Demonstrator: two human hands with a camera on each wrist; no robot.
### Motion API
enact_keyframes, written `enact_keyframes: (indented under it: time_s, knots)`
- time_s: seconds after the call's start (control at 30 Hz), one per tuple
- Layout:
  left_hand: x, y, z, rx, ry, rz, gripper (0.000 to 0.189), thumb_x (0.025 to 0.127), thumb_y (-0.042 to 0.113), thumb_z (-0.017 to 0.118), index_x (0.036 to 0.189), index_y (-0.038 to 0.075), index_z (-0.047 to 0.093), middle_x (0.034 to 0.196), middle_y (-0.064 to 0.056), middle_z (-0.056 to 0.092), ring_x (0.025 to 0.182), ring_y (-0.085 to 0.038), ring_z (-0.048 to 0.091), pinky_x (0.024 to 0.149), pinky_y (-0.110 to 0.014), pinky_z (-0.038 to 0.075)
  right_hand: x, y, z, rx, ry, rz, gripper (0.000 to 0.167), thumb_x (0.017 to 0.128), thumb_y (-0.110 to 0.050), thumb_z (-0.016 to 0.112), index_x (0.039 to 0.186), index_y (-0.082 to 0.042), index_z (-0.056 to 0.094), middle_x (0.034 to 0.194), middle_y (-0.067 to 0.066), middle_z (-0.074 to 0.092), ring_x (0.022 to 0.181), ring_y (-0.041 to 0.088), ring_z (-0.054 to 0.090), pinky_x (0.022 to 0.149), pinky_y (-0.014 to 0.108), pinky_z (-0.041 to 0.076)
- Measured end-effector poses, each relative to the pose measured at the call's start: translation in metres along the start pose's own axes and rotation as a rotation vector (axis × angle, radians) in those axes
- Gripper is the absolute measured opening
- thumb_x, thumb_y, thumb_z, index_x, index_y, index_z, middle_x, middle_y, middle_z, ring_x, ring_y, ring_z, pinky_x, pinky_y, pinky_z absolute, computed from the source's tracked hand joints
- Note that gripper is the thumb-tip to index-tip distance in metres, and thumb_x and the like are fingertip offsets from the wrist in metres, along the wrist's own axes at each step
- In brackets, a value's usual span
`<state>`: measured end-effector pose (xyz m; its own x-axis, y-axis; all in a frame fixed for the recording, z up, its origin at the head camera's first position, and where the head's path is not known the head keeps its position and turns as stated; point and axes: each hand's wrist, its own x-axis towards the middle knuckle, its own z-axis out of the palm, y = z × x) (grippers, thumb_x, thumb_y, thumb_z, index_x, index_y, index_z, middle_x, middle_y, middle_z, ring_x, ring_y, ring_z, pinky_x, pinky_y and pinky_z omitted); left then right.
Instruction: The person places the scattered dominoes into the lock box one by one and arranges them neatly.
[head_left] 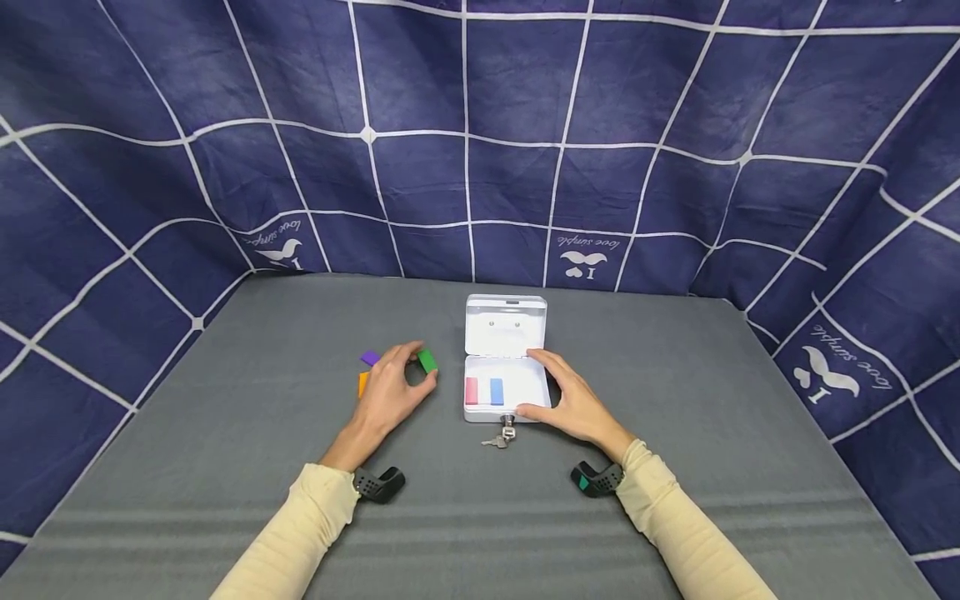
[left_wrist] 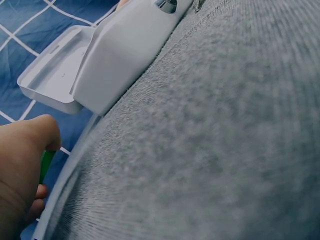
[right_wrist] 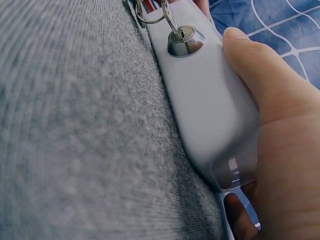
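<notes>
Between the thumb and fingers of my left hand is a green block, pinched to the left of the box. A white metal cash box stands with its lid tipped back. A pink block and a blue block lie inside it along the front left. My right hand grips the box's right side, thumb at the front rim and fingers near the hinge corner. In the right wrist view that thumb lies along the edge beside the lock.
A purple block and an orange block lie on the grey cloth, partly hidden by the left hand. Keys hang from the front lock onto the cloth. Behind the table hangs a blue curtain with white lines.
</notes>
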<state>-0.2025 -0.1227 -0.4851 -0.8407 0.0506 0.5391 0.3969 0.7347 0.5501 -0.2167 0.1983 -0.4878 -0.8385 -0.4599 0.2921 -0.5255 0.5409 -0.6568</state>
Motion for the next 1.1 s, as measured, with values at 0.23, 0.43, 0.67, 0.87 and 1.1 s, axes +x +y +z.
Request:
enact_keyframes:
  time_s: [0.23,0.43,0.67,0.87,1.1]
  knots:
    - [-0.003,0.003,-0.002,-0.021,-0.017,0.007,0.050,0.082,0.015,0.084,0.125,-0.005,0.068,0.108,-0.018,0.073,0.099,-0.032,0.070,0.088,-0.046,0.058,-0.004,0.001,0.003,-0.005,-0.011,0.007,0.089,0.082,-0.042,0.087,0.156,-0.017,0.044,0.158,0.006,0.045,0.146,0.028,0.044,0.118,0.054,0.037]
    - [0.001,0.007,-0.008,-0.047,-0.009,0.010,0.047,0.083,0.016,0.083,0.124,-0.003,0.070,0.110,-0.017,0.073,0.099,-0.030,0.072,0.090,-0.046,0.058,-0.003,0.002,0.003,0.003,-0.007,0.002,0.089,0.082,-0.040,0.087,0.156,-0.016,0.044,0.158,0.006,0.045,0.146,0.027,0.043,0.119,0.053,0.036]
    - [0.012,0.018,-0.015,-0.085,0.005,0.049,0.045,0.085,0.018,0.083,0.124,-0.001,0.070,0.114,-0.015,0.073,0.103,-0.029,0.071,0.092,-0.045,0.058,0.000,0.002,0.000,0.003,-0.004,-0.008,0.089,0.082,-0.040,0.087,0.156,-0.014,0.045,0.157,0.006,0.046,0.146,0.027,0.043,0.120,0.052,0.035]
    - [0.016,0.030,-0.019,-0.094,0.004,0.088,0.044,0.085,0.020,0.083,0.123,0.001,0.071,0.112,-0.013,0.073,0.101,-0.027,0.071,0.091,-0.044,0.058,0.002,0.001,-0.004,0.003,-0.001,-0.011,0.089,0.082,-0.039,0.087,0.156,-0.014,0.044,0.158,0.006,0.045,0.147,0.028,0.042,0.120,0.053,0.035]
    - [0.013,0.044,-0.019,-0.115,-0.039,0.106,0.043,0.086,0.020,0.083,0.124,0.004,0.072,0.111,-0.010,0.073,0.100,-0.028,0.070,0.090,-0.043,0.058,-0.001,0.002,-0.001,-0.005,-0.006,0.005,0.089,0.082,-0.042,0.087,0.156,-0.017,0.044,0.158,0.004,0.045,0.146,0.027,0.043,0.119,0.052,0.037]
